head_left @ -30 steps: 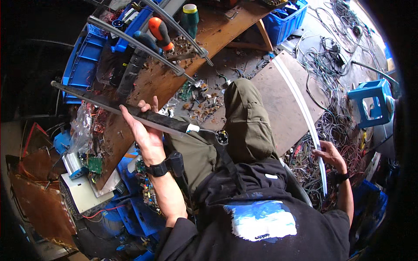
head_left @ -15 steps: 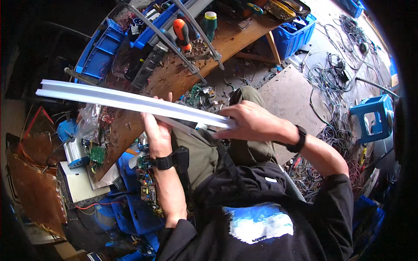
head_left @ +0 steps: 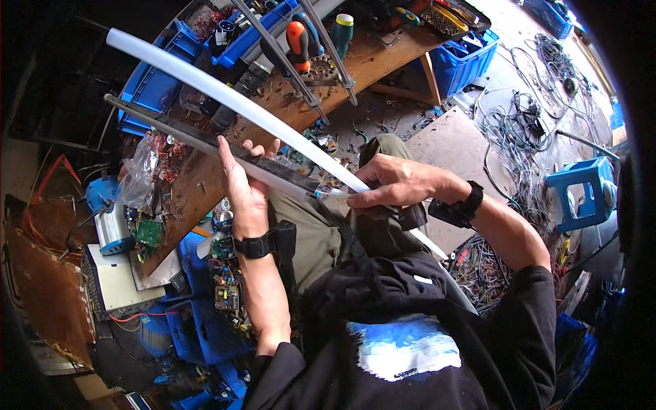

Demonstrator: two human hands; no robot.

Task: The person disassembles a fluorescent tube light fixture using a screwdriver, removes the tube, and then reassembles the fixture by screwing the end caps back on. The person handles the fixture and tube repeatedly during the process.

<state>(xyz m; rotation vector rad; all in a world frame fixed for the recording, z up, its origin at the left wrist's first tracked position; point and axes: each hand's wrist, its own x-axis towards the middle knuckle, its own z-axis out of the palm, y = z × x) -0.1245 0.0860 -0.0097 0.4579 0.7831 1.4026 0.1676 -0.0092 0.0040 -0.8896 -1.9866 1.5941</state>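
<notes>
My left hand (head_left: pixel 246 195) cradles a long narrow strip (head_left: pixel 171 134), dark along its upper face and pale along its side, like the body of a tube lamp. The thumb lies on one side of it and curled fingers on the other. At the strip's near end is a clear end piece with a bit of blue. My right hand (head_left: pixel 403 181) pinches a long, slightly bowed white plastic strip (head_left: pixel 236 99), like a lamp cover. Its far end stands apart from the dark strip, and its tail passes under my right hand toward my lap.
A wooden bench (head_left: pixel 372 65) carries an orange-handled screwdriver (head_left: pixel 298 44), metal bars (head_left: pixel 277 58) and blue trays (head_left: pixel 154 85). Circuit boards (head_left: pixel 147 231) lie at left. At right are a blue crate (head_left: pixel 471 61), a blue stool (head_left: pixel 581 191) and tangled cables (head_left: pixel 526 123) on the floor.
The white strip's far end has swung up and away, separating from the dark strip, which now shows its dark face. My right hand has shifted slightly right, and the white tail now shows beyond it.
</notes>
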